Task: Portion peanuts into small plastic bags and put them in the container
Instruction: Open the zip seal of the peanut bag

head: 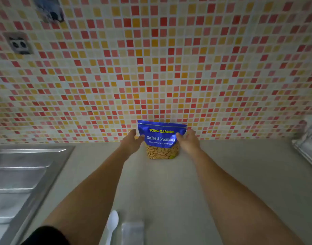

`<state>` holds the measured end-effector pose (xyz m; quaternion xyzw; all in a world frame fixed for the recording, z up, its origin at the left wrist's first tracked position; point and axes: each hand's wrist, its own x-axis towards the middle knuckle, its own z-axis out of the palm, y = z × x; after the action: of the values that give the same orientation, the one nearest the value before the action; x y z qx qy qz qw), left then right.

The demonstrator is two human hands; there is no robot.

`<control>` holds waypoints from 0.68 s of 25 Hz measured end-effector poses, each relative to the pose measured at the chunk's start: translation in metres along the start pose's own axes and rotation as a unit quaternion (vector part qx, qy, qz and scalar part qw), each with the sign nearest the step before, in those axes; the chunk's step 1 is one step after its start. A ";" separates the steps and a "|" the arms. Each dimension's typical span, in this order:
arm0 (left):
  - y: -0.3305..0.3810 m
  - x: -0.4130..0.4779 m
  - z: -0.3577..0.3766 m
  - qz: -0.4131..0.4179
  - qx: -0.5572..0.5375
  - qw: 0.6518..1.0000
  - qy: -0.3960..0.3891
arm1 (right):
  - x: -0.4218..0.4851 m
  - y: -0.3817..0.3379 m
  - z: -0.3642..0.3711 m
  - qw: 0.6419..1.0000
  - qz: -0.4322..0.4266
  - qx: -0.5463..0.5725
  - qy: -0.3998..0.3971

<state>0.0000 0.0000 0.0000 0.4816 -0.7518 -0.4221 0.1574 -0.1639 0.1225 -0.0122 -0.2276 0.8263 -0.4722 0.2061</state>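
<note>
Two bare forearms run from the near edge of the bench (222,174) to its far edge and meet at one item.

Peanut bag (161,137): blue pouch printed "TONG GARDEN" and "Salted Peanuts", with a clear lower window packed with pale peanuts. It stands upright on the bench at the middle of the far edge, close before the tiled wall (169,68).

Right grip (188,142): on the pouch's right side, thumb curled across the blue front, remaining fingers hidden behind the pouch. It holds the bag.

Left grip (132,144): at the pouch's left side, thumb raised apart from the fingers, fingers fairly straight with their tips at the pouch's left edge. Spread wide, clasping nothing; firm contact cannot be told.

White plastic spoon (112,221): lies at the near edge between the forearms, bowl toward the far edge, handle running out of view.

Clear plastic item (133,232): just right of the spoon at the near edge; too blurred to identify.

Steel drainboard (19,174): ribbed, set into the bench's left side.

Tiled wall: mosaic of small red, pink, orange and cream squares rising from the far edge. Wall socket (19,45): upper left, blurred.

Pale object (308,138): at the bench's right edge, blurred, kind unclear.

Dark sleeve (45,236): on the left arm.
</note>
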 end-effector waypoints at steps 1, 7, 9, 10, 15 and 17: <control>0.002 0.005 0.005 0.007 -0.030 0.999 -0.010 | 0.006 0.001 0.004 1.000 0.004 0.025 -0.010; -0.011 0.017 0.012 0.023 -0.180 0.983 0.004 | 0.023 0.025 0.011 0.986 0.011 0.154 -0.057; -0.011 0.012 0.003 0.055 -0.134 0.989 -0.016 | 0.014 0.024 0.003 0.976 0.005 0.204 -0.077; -0.010 0.007 -0.001 0.073 -0.103 0.992 -0.026 | 0.007 0.023 -0.002 0.974 0.002 0.211 -0.086; 0.000 -0.044 -0.018 0.075 -0.030 0.991 -0.111 | -0.037 0.022 -0.035 0.972 0.001 0.199 -0.128; -0.003 -0.074 -0.016 0.096 0.013 0.986 -0.139 | -0.059 0.030 -0.050 0.968 0.004 0.194 -0.158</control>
<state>0.0482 0.0551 0.0202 0.3463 -0.8143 -0.4579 0.0852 -0.1489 0.2040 -0.0075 -0.2514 0.6769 -0.5806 0.3762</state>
